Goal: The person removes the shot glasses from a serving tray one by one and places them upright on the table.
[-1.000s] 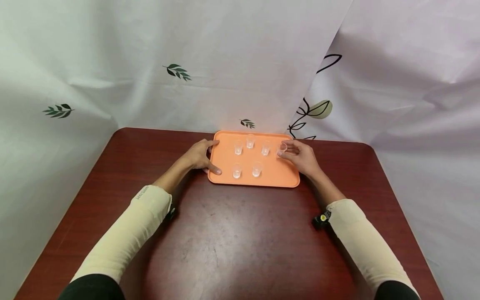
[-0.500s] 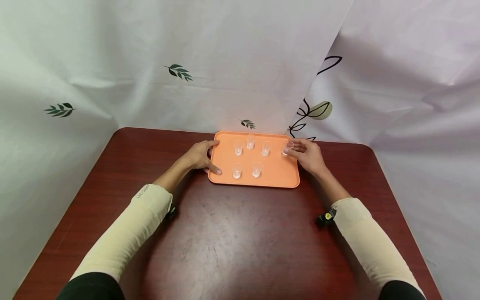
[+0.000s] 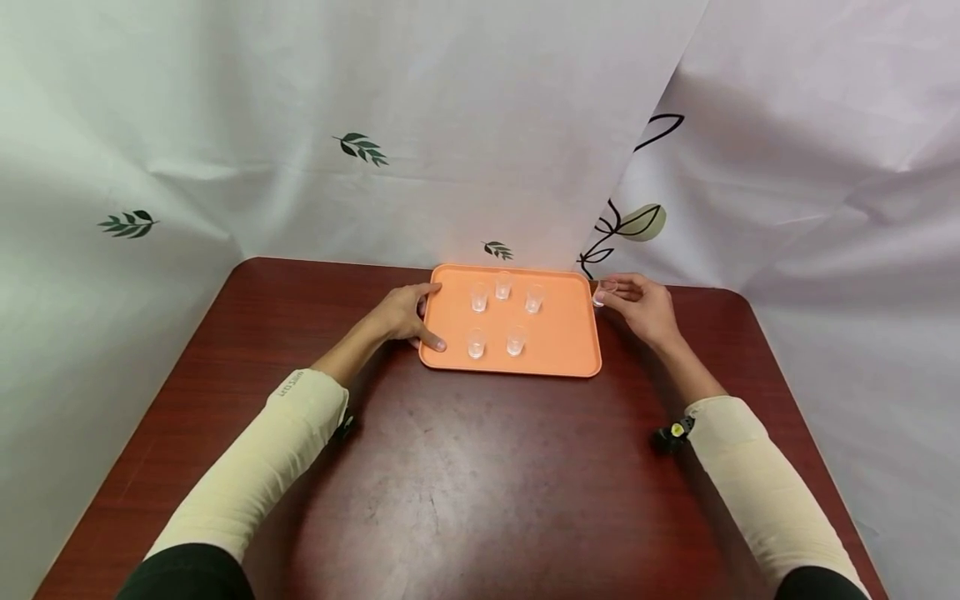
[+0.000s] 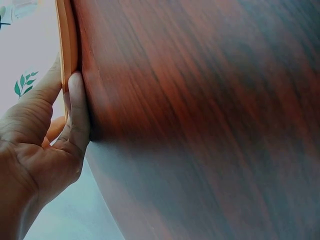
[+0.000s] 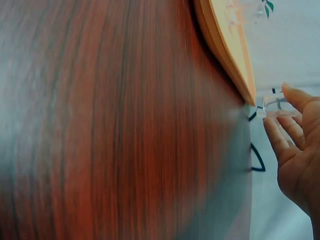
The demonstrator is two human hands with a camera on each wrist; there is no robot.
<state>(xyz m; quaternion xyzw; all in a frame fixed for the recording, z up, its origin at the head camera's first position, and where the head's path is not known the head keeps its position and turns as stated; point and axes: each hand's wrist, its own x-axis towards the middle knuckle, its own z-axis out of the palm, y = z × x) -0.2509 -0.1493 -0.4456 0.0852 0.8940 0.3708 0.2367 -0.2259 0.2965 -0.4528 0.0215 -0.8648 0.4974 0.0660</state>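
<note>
An orange tray [image 3: 558,350] sits at the far middle of a dark red wooden table [image 3: 465,475], with several small clear cups [image 3: 515,340] standing on it. My left hand [image 3: 405,314] grips the tray's left edge [image 4: 67,45], thumb on the rim, fingers along its side. My right hand [image 3: 641,306] pinches one more clear cup [image 3: 604,292] just off the tray's far right corner, over the table. In the right wrist view that cup [image 5: 270,106] shows between my fingertips, beside the tray's edge [image 5: 231,55].
White curtains with leaf prints [image 3: 360,146] hang close behind and on both sides of the table. The table's far right corner [image 3: 723,292] lies just past my right hand. A wide bare stretch of tabletop lies in front of the tray.
My right hand has carried the clear cup rightward, from the tray's right part to just beyond its right edge. The left hand has stayed on the tray's left edge.
</note>
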